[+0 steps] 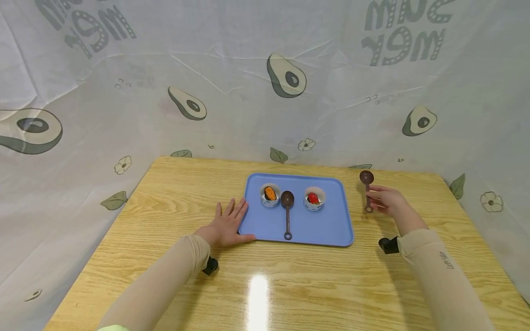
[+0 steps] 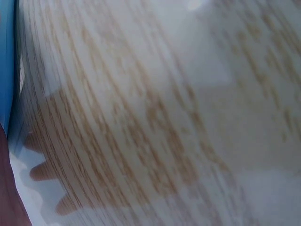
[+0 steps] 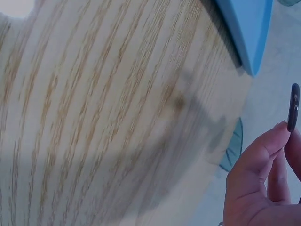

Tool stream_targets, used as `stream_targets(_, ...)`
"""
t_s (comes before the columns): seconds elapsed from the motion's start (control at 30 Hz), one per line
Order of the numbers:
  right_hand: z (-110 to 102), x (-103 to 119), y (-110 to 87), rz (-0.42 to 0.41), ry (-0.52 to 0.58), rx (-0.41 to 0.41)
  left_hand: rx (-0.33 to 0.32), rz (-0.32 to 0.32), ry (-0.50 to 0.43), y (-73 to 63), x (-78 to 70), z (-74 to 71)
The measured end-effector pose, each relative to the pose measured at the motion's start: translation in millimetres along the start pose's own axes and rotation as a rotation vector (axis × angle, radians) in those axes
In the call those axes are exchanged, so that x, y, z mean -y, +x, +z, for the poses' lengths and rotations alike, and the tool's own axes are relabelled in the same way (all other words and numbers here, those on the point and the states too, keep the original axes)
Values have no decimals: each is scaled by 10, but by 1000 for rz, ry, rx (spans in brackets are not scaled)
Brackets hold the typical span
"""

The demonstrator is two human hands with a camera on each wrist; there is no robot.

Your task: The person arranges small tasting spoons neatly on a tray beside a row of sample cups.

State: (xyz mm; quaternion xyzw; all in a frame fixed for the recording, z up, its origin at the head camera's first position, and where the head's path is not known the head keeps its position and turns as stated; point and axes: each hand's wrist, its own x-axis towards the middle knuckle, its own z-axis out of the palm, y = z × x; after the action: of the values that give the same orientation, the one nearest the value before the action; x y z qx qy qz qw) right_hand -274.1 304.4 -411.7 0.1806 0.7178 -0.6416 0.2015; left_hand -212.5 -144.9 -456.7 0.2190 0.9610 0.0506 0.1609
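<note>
My right hand (image 1: pixel 387 201) pinches the handle of a brown measuring spoon (image 1: pixel 366 177), held to the right of the blue tray (image 1: pixel 265 230). In the right wrist view, thumb and fingers (image 3: pixel 256 160) grip the spoon's handle (image 3: pixel 294 107) above the wood surface. My left hand (image 1: pixel 225 226) lies spread at the tray's left edge, fingers extended and touching the rim. On the tray, a second brown measuring spoon (image 1: pixel 287 200) lies between two small paper cups. The left cup (image 1: pixel 270 203) contains an orange-and-black piece (image 1: pixel 270 193); the right cup (image 1: pixel 314 205) contains a red piece (image 1: pixel 313 198).
A wooden table (image 1: pixel 186 184) bears the tray, and a bright light reflection lies at its front. A pale cloth (image 1: pixel 248 124) printed with avocados hangs behind and at both sides. Black wrist devices (image 1: pixel 389 245) sit under both sleeves.
</note>
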Motion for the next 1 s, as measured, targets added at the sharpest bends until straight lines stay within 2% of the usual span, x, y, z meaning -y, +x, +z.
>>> stream_targets(0.3,90,35,-85,-8,46,63,-4,0,-3,-2,-29,-2)
stream_targets(0.5,133,41,-104,-28,70,95,-3,-1,5,21,7,31)
stream_targets(0.83,212,53,-137,-36,29,112,-27,-3,0,30,43,83)
stream_targets(1.0,262,46,-158,-39,50,139,-23,-2,7,25,41,75)
